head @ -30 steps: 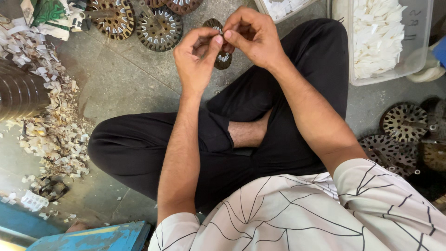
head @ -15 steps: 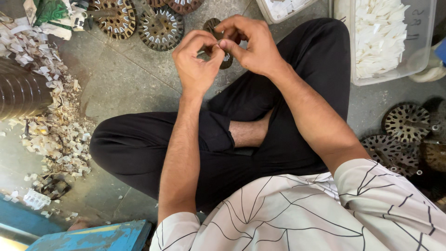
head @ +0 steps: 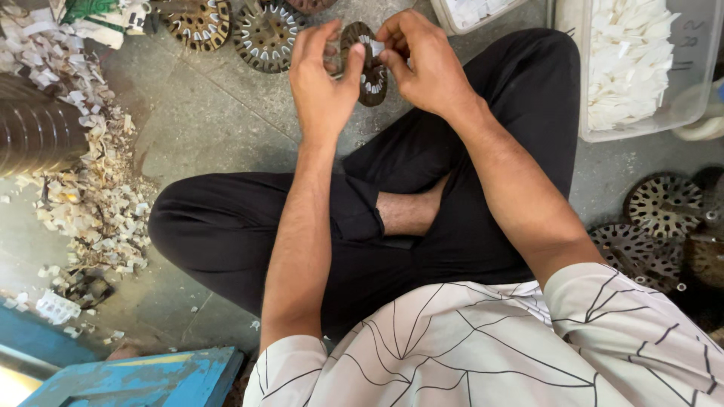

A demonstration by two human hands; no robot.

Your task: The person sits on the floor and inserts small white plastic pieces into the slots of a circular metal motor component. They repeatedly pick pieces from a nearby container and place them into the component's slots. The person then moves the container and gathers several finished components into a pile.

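I'm seated cross-legged on the floor (head: 226,128), both hands raised over my knees. Left hand (head: 323,83) has its fingers pinched on the edge of a small slotted metal disc (head: 371,69), thumb on the near side; the disc is up in the air, not resting on anything. Right hand (head: 426,64) has its fingers closed on a white paper strip (head: 377,49) at the disc's top slots; I can't tell how far in it sits, my fingers cover that part.

Risks as I judge them:
- Strip is thin; a skewed push could buckle or tear it at the slot edge.
- Disc is gripped by the rim only, so a hard push from the right could twist it out of the left fingers and drop it onto the floor, near the other discs (head: 264,34), where it would mix in.
- Slot teeth look sharp; fingertips pressing right there could get nicked.
- The clear bin (head: 697,98) of white strips is well apart on the right, so a reach means one-handed hold on the disc.
- Paper scraps (head: 83,203) lie heaped at left, near my knee; a dropped strip would be lost among them.
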